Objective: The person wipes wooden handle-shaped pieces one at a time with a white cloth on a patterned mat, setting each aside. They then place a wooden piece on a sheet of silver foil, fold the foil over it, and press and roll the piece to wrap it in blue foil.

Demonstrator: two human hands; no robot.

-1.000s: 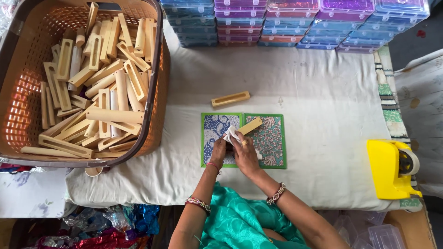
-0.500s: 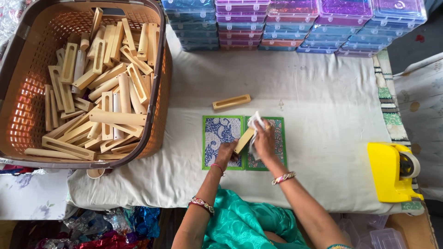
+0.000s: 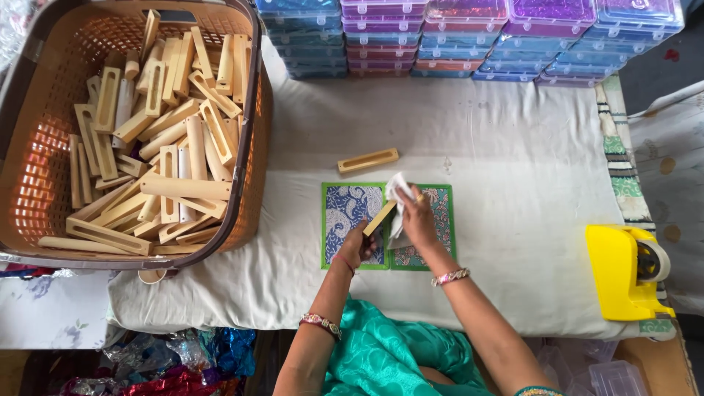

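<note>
Wooden piece [image 3: 379, 218] is sitting tilted over two green-bordered patterned cards [image 3: 350, 220] on a white cloth-covered table [image 3: 513, 183], with stacked coloured boxes [image 3: 469, 33] lining the far edge. The left hand [image 3: 354, 249] is gripping its lower end; the right hand [image 3: 416, 220] is pressing a white cloth [image 3: 397, 192] against its upper end. Both hands' fingertips are hiding behind the piece and cloth.

A yellow tape dispenser [image 3: 629, 273] sits beside stacked plastic boxes [image 3: 469, 37].
</note>
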